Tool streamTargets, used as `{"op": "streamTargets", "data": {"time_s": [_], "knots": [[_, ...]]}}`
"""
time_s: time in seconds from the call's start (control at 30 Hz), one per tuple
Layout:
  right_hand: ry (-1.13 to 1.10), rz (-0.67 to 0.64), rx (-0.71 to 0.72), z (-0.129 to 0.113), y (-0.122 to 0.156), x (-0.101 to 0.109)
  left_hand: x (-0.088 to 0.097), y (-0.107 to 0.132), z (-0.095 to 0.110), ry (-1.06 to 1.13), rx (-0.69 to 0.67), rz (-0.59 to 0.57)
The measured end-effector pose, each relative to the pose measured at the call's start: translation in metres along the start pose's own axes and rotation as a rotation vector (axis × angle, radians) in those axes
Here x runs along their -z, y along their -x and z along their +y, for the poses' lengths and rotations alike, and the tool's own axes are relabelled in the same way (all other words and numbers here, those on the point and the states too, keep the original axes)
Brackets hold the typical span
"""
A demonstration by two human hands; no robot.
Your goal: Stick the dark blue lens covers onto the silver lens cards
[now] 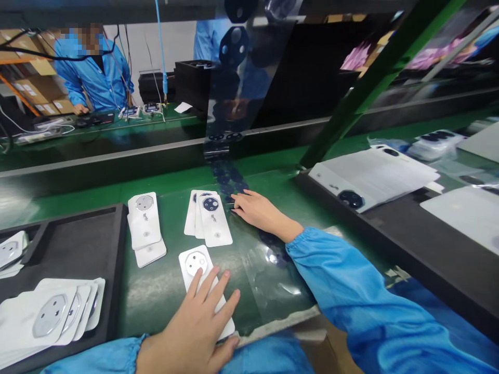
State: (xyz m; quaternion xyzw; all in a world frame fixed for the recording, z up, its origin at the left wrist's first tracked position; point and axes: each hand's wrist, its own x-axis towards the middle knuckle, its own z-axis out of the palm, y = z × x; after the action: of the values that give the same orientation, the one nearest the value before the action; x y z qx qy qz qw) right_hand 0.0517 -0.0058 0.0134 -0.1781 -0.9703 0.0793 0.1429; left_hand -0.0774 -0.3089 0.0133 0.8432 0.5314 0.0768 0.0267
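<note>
My left hand (197, 327) lies flat, fingers spread, on a white phone back cover (195, 264) near the front edge of the green mat. My right hand (259, 212) reaches forward with fingers stretched out, its fingertips touching a clear film strip (230, 179) that carries dark round lens pieces, just right of a small stack of white covers (208, 218). Another stack of covers (145, 228) lies to the left. Both arms wear blue sleeves.
A black foam tray (78, 244) at the left holds more white covers (50, 311). White sheets and covers (374, 176) lie on a dark tray at right. A green post (370, 78) slants up. Across the belt stands a person in a blue coat (97, 72).
</note>
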Motion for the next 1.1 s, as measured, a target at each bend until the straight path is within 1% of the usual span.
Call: {"op": "streamTargets", "data": {"time_s": [0.17,0.3,0.37,0.47,0.5,0.57,0.63,0.67,0.7,0.73,0.77,0.83,0.9,0.93,1.0,1.03,1.07,1.1], "knots": [[-0.192,-0.074,-0.175,-0.012,0.004,0.019,0.000,0.000,0.001,0.006,0.002,-0.002],[-0.388,-0.134,-0.337,-0.009,0.006,0.034,0.000,0.000,0.001,0.004,0.006,-0.005],[-0.567,-0.165,-0.398,-0.002,0.007,0.040,0.001,0.000,0.000,0.005,0.007,-0.013],[-0.965,-0.202,-0.455,0.010,0.011,0.050,0.001,-0.001,0.000,0.013,0.006,-0.021],[-1.088,-0.196,-0.459,0.011,0.012,0.053,0.001,-0.001,0.000,0.014,0.006,-0.021],[-1.248,-0.120,-0.449,0.007,0.012,0.056,0.001,-0.001,0.000,0.014,0.008,-0.023],[-1.335,-0.004,-0.437,-0.007,0.011,0.053,0.001,-0.001,0.001,0.012,0.009,-0.028],[-1.368,0.037,-0.431,-0.018,0.010,0.049,0.001,0.000,0.001,0.014,0.009,-0.028],[-1.403,0.050,-0.428,-0.031,0.010,0.044,0.001,0.000,0.001,0.016,0.010,-0.028],[-1.447,0.034,-0.428,-0.044,0.010,0.038,0.001,0.000,0.001,0.020,0.009,-0.027],[-1.496,-0.010,-0.427,-0.058,0.011,0.031,0.002,0.000,0.001,0.024,0.007,-0.022],[-1.577,-0.137,-0.431,-0.085,0.015,0.019,0.002,0.000,0.001,0.026,-0.012,-0.003],[-1.623,-0.257,-0.443,-0.105,0.020,0.009,0.002,0.000,0.001,0.011,-0.065,0.044],[-1.637,-0.295,-0.454,-0.112,0.023,0.005,0.002,0.001,0.002,-0.005,-0.100,0.081],[-1.645,-0.316,-0.499,-0.121,0.026,-0.001,0.000,0.002,0.006,-0.064,-0.153,0.171],[-1.637,-0.307,-0.534,-0.124,0.027,-0.004,0.000,0.004,0.009,-0.108,-0.144,0.226],[-1.624,-0.287,-0.574,-0.125,0.027,-0.006,-0.001,0.006,0.012,-0.153,-0.102,0.267],[-1.610,-0.262,-0.616,-0.125,0.026,-0.009,-0.001,0.008,0.016,-0.193,-0.038,0.277]]}}
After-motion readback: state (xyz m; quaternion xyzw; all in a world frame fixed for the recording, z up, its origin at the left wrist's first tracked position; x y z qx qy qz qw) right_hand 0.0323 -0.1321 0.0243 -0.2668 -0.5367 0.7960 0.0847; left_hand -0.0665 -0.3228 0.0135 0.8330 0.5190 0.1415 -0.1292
